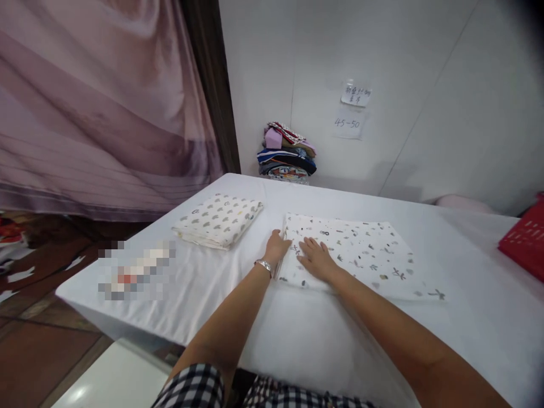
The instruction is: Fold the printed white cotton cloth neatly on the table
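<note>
A white cloth with small printed plants and shapes (pixel 361 255) lies folded flat on the white-covered table in front of me. My left hand (pixel 277 249), with a silvery band at the wrist, is at the cloth's left edge. Its thumb rests over the edge, and the other fingers are partly hidden, apparently closed on the layers. Flat on top of the same cloth, near that edge, my right hand (pixel 318 260) has its fingers spread and holds nothing. To the left lies a second folded cloth (pixel 221 220), cream with grey-green motifs, touched by neither hand.
A pile of folded fabrics (pixel 287 156) stands beyond the table's far edge by the wall. On the right is a red basket (pixel 525 238). A blurred-out item (pixel 138 271) lies near the left edge of the table (pixel 191 306). A pinkish curtain (pixel 106 102) hangs at left.
</note>
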A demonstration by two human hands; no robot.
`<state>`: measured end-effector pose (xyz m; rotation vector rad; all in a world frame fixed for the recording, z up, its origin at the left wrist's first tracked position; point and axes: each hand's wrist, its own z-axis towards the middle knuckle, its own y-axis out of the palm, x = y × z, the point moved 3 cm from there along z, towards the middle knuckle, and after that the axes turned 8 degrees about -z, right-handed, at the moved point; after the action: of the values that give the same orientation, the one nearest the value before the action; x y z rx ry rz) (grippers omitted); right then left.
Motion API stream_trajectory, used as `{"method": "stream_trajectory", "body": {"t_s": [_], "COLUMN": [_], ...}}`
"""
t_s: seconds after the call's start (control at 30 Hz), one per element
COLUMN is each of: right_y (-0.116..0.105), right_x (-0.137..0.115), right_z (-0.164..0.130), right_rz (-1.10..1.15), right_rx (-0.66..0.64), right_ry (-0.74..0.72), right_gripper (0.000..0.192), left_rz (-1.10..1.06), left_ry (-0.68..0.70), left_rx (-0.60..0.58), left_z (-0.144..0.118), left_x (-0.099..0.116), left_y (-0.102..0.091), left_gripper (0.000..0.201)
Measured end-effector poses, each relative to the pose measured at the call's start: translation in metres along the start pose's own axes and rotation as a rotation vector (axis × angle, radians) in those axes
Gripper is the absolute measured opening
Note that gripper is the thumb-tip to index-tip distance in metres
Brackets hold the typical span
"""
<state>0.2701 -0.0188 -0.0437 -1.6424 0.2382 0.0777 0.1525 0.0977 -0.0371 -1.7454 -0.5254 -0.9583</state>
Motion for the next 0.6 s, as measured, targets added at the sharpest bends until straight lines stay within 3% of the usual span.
{"method": "stream_trajectory", "body": {"t_s": [0.2,0.33,0.47,0.6], "right_y": [0.006,0.0,-0.01,-0.007], "right_x": [-0.032,-0.024,0.02,0.11], "right_z": [-0.003,-0.021,-0.075,-0.16], "right_rz": [0.057,0.069,0.056,-0.056], "right_rx": [0.025,0.025,0.008,0.103], "right_ry": [-0.086,-0.091,0.009,0.335], "right_gripper": [0.063,0.062,0.063,0.062], "left_rz": [0.033,0.073,0.083,0.123], "left_ry": [0.086,0.14,0.159,0.158], "left_rx": [0.048,0.102,0.091,0.073], "left_z": [-0.002,0.001,0.005,0.006], "left_x": [-0.007,-0.011,-0.012,-0.011], "left_y": [-0.008,-0.008,-0.007,-0.007], "left_gripper": [0.058,0.058,0.055,0.055]}}
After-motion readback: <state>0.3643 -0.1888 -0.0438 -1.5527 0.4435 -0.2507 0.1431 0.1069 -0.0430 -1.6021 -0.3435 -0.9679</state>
